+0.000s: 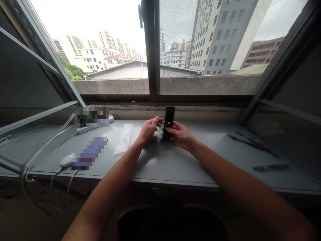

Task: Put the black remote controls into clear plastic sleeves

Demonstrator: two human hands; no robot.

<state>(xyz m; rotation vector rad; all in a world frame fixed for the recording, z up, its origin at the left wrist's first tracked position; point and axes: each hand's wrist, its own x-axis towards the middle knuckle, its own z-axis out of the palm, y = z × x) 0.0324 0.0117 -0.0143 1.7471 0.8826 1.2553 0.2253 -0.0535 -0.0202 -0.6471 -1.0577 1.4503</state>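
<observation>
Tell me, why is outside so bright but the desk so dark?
Head view: daylight through the window washes the sky white, so the desk, left hand, right hand and black remote look backlit and dim; the wide lens bends straight edges; two patches are pixelated.

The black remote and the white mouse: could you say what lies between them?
Head view: a clear plastic sleeve, a blurred purple item, the left hand by the remote.

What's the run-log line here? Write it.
right hand: holds black remote upright | left hand: fingertips by remote's left edge | clear bag: flat on desk, left of hands
</observation>
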